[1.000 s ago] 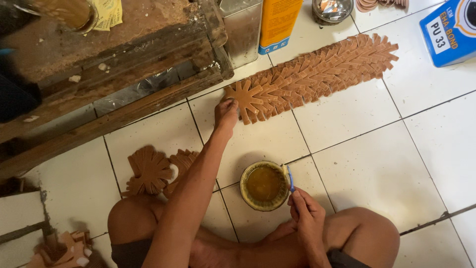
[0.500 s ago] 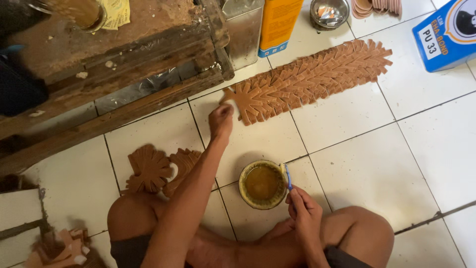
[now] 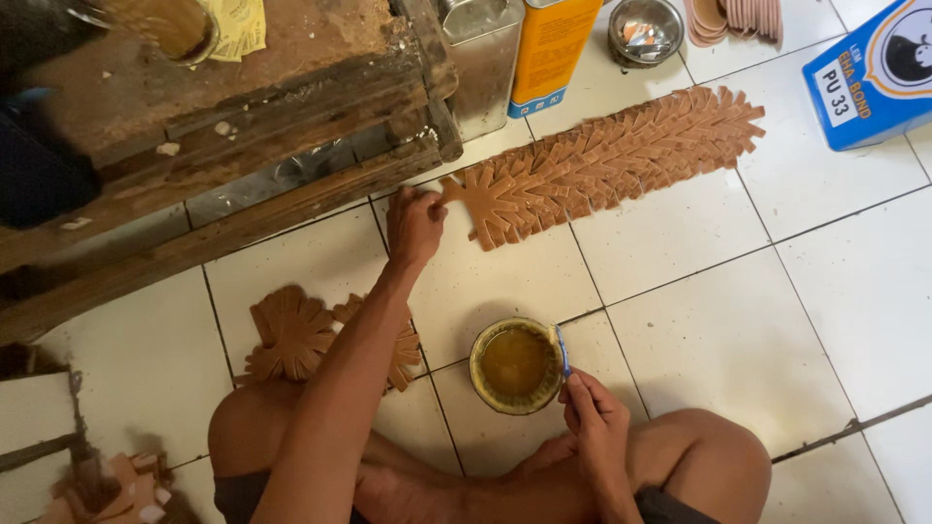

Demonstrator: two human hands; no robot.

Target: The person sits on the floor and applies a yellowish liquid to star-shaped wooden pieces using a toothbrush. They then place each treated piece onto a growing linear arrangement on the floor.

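Long strip of brown leather pieces [image 3: 607,160], overlapped like a feather, lies diagonally on the white tile floor [image 3: 738,320], running from mid-frame up toward the right. Left hand [image 3: 416,225] sits at its lower left end, fingers curled down on the fan-shaped tip, touching it; can't tell if it actually pinches a piece. Arm stretched forward from the seated person.

Right hand [image 3: 594,419] is low, near the person's knee, closed around a thin blue-handled brush [image 3: 562,351] that rests on the rim of a small round tin of yellowish glue [image 3: 516,366]. Tin stands on the floor between the strip and the person's crossed legs, well apart from the strip.

Versus half a second ago: left hand has shifted slightly, still at the same end of the strip; right hand and brush unchanged at the tin.

More brown fan-shaped cut pieces [image 3: 296,335] lie on the floor left of the arm, just beside the left knee. Scraps [image 3: 116,490] at bottom left corner.

Upper left: a rough, worn wooden desk [image 3: 243,126], dusty top. Next to it a metal can [image 3: 482,58] and a yellow can [image 3: 549,49], then a small steel bowl [image 3: 646,31], and a blue box [image 3: 869,73] at the top right. Floor is glossy white tile with dark grout.
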